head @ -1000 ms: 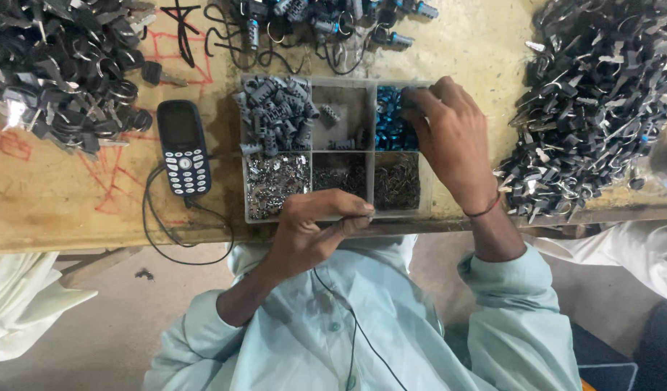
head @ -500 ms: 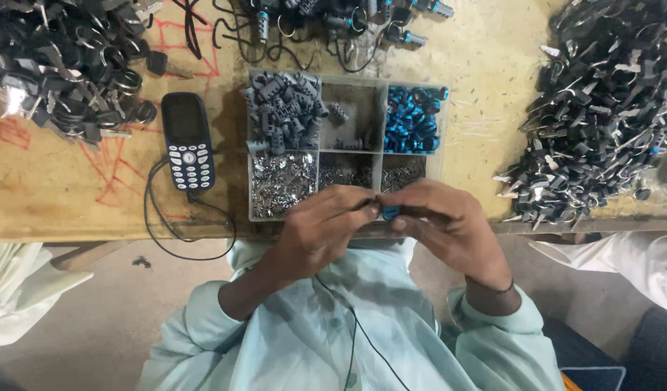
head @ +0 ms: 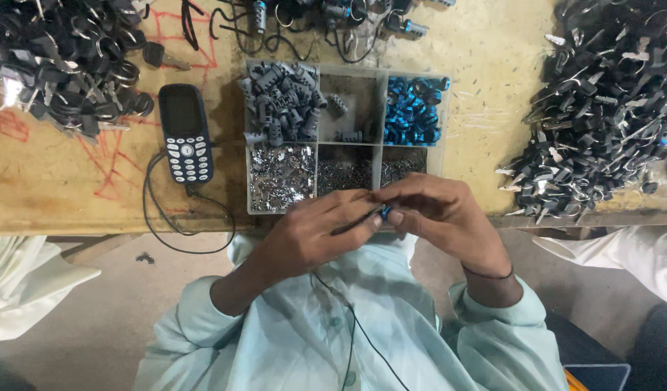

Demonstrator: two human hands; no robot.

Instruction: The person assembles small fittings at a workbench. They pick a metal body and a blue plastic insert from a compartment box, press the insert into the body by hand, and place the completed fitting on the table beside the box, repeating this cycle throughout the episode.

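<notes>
A bench (head: 73, 195) carries key heaps and a divided tray (head: 380, 119) — parts sorted within reach. Just below its edge, the left hand (head: 315, 232) pinches a dark piece; the right hand (head: 442, 213) grips a small blue ring (head: 385, 212) against it.

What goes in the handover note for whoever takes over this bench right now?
Left hand: pinching a thin dark part, fingertips meeting the right's.
Right hand: pinching a small blue ring against that part, at the table's near edge.
Compartment tray sits just beyond the hands: grey pieces, blue rings, small metal bits in the near row.
Dark key piles lie right and left; phone lies left of the tray.
Done: ring picked. Left: whether it is seated cannot be told.
</notes>
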